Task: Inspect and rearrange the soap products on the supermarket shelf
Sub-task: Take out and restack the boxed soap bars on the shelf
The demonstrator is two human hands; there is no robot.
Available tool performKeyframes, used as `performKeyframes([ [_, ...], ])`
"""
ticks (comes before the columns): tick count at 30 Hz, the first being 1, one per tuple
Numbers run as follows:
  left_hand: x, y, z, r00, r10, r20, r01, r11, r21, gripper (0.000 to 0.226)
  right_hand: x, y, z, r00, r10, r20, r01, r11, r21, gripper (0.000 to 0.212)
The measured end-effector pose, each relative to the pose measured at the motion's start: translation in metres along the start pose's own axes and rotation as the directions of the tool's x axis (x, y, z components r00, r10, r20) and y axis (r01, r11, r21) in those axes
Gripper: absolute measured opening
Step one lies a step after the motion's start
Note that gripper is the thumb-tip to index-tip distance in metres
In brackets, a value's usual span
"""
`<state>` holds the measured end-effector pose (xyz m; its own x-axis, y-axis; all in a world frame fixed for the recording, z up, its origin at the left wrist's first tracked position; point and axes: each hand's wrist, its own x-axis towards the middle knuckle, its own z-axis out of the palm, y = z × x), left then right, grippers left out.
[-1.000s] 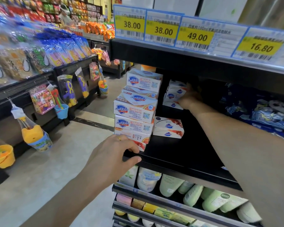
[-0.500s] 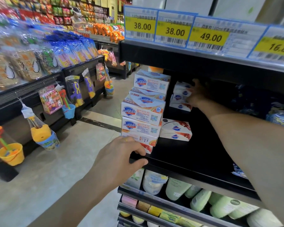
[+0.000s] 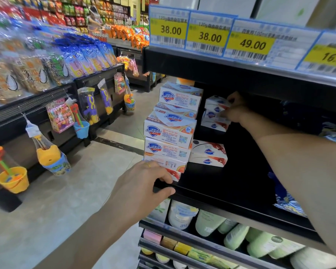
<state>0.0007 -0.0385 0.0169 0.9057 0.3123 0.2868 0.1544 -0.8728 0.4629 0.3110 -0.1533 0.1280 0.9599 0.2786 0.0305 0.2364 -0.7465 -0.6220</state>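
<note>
A tall stack of white Safeguard soap boxes (image 3: 170, 131) stands at the left end of the black shelf (image 3: 221, 191). My left hand (image 3: 144, 187) grips the shelf's front edge under the stack, fingers curled against the lowest box (image 3: 169, 166). Deeper in, my right hand (image 3: 235, 111) holds a smaller stack of white soap boxes (image 3: 214, 115), fingers curled round its right side. One single soap box (image 3: 209, 153) lies flat between the two stacks.
Yellow price tags (image 3: 208, 35) line the shelf above. Green and white tubes (image 3: 211, 222) and small coloured bars (image 3: 163, 239) fill the shelves below. Blue patterned packs (image 3: 287, 199) sit at the right. Across the aisle stand snack bags (image 3: 47, 66) and hanging toy buckets (image 3: 14, 179).
My right hand has closed round the rear stack of boxes. The view has shifted slightly left and closer. My left hand stays on the shelf edge.
</note>
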Motion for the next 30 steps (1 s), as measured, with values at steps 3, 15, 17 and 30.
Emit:
performKeyframes([
  [3, 0.0, 0.0, 0.0, 1.0, -0.004, -0.001, 0.004, 1.0, -0.001, 0.023, -0.018, -0.006, -0.004, 1.0, 0.007, -0.016, -0.006, 0.999, 0.048, 0.06],
  [15, -0.006, 0.009, -0.002, 1.0, -0.011, -0.001, 0.011, 1.0, 0.024, 0.016, -0.115, 0.017, -0.006, 0.954, 0.176, -0.244, 0.012, 0.789, 0.614, 0.057],
  [17, -0.011, 0.012, -0.005, 1.0, -0.022, -0.008, 0.021, 0.996, -0.083, 0.01, -0.151, 0.028, 0.002, 0.952, 0.145, -0.27, 0.092, 0.708, 0.701, 0.053],
  [30, -0.019, 0.079, -0.024, 0.931, -0.178, 0.32, 0.362, 0.321, -0.875, 0.061, -0.28, 0.086, 0.018, 0.873, -0.379, -0.308, 0.488, 0.67, 0.56, 0.052],
])
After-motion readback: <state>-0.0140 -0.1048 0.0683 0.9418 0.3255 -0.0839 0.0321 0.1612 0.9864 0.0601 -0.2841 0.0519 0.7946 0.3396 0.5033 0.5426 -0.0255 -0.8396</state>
